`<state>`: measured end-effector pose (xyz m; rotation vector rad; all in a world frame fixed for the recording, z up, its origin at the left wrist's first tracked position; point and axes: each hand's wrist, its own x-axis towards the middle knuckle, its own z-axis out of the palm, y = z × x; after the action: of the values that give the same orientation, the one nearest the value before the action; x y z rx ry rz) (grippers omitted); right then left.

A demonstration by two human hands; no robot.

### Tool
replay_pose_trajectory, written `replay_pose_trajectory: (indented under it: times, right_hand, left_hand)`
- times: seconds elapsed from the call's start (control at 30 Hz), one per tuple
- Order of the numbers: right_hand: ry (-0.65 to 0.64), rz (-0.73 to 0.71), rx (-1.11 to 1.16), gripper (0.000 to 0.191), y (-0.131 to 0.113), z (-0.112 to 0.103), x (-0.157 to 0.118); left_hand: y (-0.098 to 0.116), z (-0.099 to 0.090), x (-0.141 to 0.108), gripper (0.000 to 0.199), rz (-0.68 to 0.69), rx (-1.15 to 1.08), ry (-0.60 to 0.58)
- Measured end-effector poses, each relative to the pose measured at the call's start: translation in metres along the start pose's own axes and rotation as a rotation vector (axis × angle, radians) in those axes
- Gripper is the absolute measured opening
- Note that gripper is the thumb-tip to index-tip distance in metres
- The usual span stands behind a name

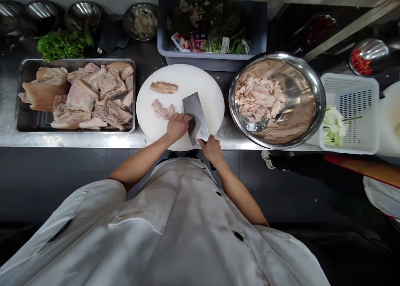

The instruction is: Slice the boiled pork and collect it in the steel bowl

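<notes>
My right hand grips the handle of a cleaver, whose broad blade lies over the round white cutting board. Beside the blade, my left hand has its fingers curled down on meat, its fingertips close to the steel. Cut pieces of cooked meat show just beyond that hand; what lies under the fingers is mostly hidden. Farther up the board rests a separate strip of meat. To the right, a large steel bowl contains a heap of sliced meat.
Left of the board is a metal tray of large meat chunks, with green herbs behind it. A grey bin of scraps stands behind the board. A white basket sits at right. Another person's shoe shows below the counter.
</notes>
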<state>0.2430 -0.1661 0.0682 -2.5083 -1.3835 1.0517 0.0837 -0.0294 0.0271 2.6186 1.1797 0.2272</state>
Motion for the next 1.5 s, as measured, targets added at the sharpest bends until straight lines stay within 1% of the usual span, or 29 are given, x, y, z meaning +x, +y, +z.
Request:
replay_pose_trajectory:
  times: [0.07,0.13,0.2,0.23,0.27,0.3,0.4,0.43,0.47,0.53,0.67,0.77,0.87,1.0,1.13,1.2,1.37,1.43,1.5]
  right_hand:
    - [-0.013,-0.015,0.058,0.031,0.009,-0.006,-0.004]
    - [-0.011,-0.017,0.163,0.029,0.027,-0.014,-0.012]
    - [0.002,0.004,0.294,0.029,0.049,-0.022,-0.024]
    - [0.009,0.019,0.351,0.03,0.061,-0.026,-0.029]
    - [0.012,0.032,0.393,0.031,0.072,-0.029,-0.034]
    - [0.012,0.044,0.42,0.033,0.082,-0.031,-0.038]
    - [-0.009,0.059,0.429,0.038,0.102,-0.032,-0.045]
    - [-0.022,0.057,0.426,0.039,0.104,-0.031,-0.046]
    - [-0.038,0.053,0.423,0.041,0.105,-0.028,-0.047]
    - [-0.059,0.044,0.417,0.043,0.103,-0.023,-0.048]
    - [-0.088,0.027,0.434,0.043,0.098,-0.014,-0.054]
    - [-0.119,0.023,0.427,0.038,0.095,-0.011,-0.054]
    - [-0.147,0.023,0.369,0.033,0.089,-0.012,-0.045]
    - [-0.123,0.008,0.36,0.028,0.084,-0.013,-0.035]
    - [-0.165,-0.029,0.356,0.028,0.095,-0.015,-0.043]
    - [-0.187,-0.037,0.346,0.029,0.097,-0.016,-0.043]
    - [-0.138,-0.067,0.352,0.028,0.078,-0.015,-0.016]
    - [-0.138,-0.061,0.354,0.029,0.075,-0.013,-0.014]
    - [-0.164,-0.06,0.327,0.029,0.079,-0.011,-0.021]
  left_hand:
    - [-0.017,-0.004,0.02,0.037,-0.093,0.03,0.075]
    - [-0.04,-0.015,0.03,0.037,-0.196,0.063,0.137]
    - [-0.056,-0.027,0.028,0.034,-0.254,0.077,0.185]
    - [-0.057,-0.03,0.023,0.033,-0.238,0.072,0.186]
    - [-0.054,-0.032,0.017,0.033,-0.184,0.058,0.161]
    - [-0.047,-0.031,0.01,0.033,-0.091,0.036,0.106]
    - [-0.013,-0.018,-0.005,0.037,0.253,-0.031,-0.131]
    - [-0.003,-0.013,-0.008,0.037,0.32,-0.04,-0.18]
    - [0.005,-0.009,-0.008,0.037,0.355,-0.044,-0.202]
    - [0.01,-0.003,-0.007,0.037,0.358,-0.052,-0.188]
    - [0.0,0.002,-0.008,0.042,0.355,-0.124,-0.142]
    - [-0.004,0.007,-0.02,0.047,0.348,-0.164,-0.137]
    - [-0.001,0.01,-0.032,0.053,0.321,-0.16,-0.141]
    - [0.0,0.006,-0.037,0.058,0.315,-0.138,-0.189]
    - [-0.002,0.002,-0.037,0.059,0.302,-0.111,-0.218]
    - [-0.002,0.001,-0.037,0.059,0.298,-0.111,-0.23]
    - [-0.001,0.0,-0.037,0.06,0.301,-0.13,-0.248]
    - [-0.001,0.0,-0.037,0.062,0.301,-0.127,-0.249]
    - [0.0,-0.001,-0.037,0.062,0.299,-0.117,-0.245]
